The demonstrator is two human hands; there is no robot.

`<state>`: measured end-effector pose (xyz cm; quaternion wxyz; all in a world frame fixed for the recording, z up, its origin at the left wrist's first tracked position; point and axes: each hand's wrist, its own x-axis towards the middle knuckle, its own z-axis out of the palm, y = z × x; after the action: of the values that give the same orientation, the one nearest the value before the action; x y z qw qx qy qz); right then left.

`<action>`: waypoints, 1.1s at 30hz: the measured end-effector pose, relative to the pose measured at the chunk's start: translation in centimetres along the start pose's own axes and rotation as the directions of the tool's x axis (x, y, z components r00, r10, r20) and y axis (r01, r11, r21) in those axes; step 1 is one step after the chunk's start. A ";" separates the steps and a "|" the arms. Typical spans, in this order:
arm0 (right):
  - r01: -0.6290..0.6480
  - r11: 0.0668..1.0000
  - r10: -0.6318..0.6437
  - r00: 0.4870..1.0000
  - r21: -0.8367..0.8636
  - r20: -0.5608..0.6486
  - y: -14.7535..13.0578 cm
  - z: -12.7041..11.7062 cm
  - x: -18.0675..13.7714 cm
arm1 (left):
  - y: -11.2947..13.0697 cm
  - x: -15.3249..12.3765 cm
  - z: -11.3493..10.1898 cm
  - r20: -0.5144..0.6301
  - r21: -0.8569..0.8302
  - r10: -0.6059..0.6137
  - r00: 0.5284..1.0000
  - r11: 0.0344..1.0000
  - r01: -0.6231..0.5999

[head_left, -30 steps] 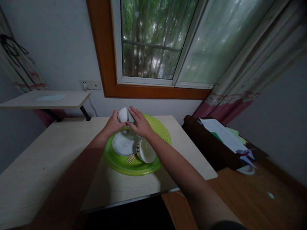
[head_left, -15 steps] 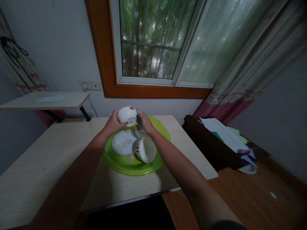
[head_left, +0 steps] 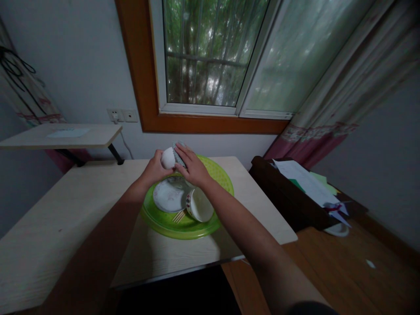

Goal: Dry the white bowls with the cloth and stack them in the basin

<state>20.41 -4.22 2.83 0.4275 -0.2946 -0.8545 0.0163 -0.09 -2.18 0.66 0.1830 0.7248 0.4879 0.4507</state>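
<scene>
My left hand grips a small white bowl from its left side, above the far part of a round green tray. A grey-green cloth lies under my right hand, pressed against the bowl's outside. Both the cloth and my right fingers cover much of the bowl. On the tray below, a white patterned plate rests at the left. Beside it a patterned bowl is tipped on its side, mouth towards me. Several chopsticks lie at the near edge of the plate.
The pale wooden table carries a raised shelf at its left, with a sheet of paper on it. Right of the table stands dark furniture with papers. A window and wall lie behind.
My right hand has moved left, from the bowl's right side onto its outer face, bringing the cloth over it. The bowl's red print is now covered. My left hand keeps its hold.
</scene>
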 end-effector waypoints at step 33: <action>-0.064 0.998 0.064 0.998 0.029 -0.009 3.0 0.3 -0.8 | 0.5 0.1 -0.1 -0.051 -0.189 0.005 0.999 0.982 -0.014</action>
<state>22.03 -2.06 1.17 0.4352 -0.3157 -0.8422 0.0407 0.10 -2.35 1.18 0.2366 0.6949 0.4439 0.5139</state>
